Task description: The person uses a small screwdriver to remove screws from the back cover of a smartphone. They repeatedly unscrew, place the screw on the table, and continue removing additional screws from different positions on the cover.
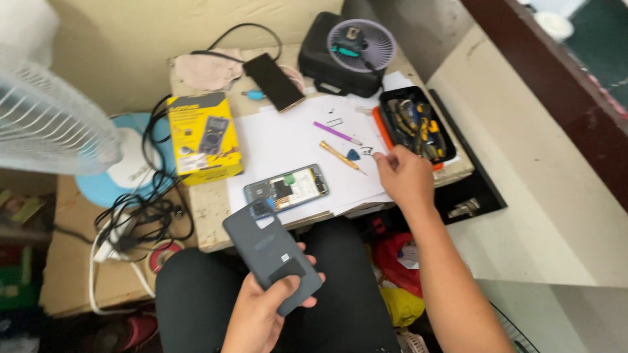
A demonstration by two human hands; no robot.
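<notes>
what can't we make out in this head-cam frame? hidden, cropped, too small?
- Right hand: fingertips curl over small dark parts on the white paper sheet; whether they pinch one can't be told.
- Dark grey phone back cover: lower end hidden by the left hand.
- Opened phone body: components too small.
- Black tool tray: individual tools blur together.
- White fan grille: cut by left edge.

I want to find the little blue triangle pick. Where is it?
In the head view, the blue pick lies on the white paper, right of centre, between the yellow-handled screwdriver and the right hand.
</notes>
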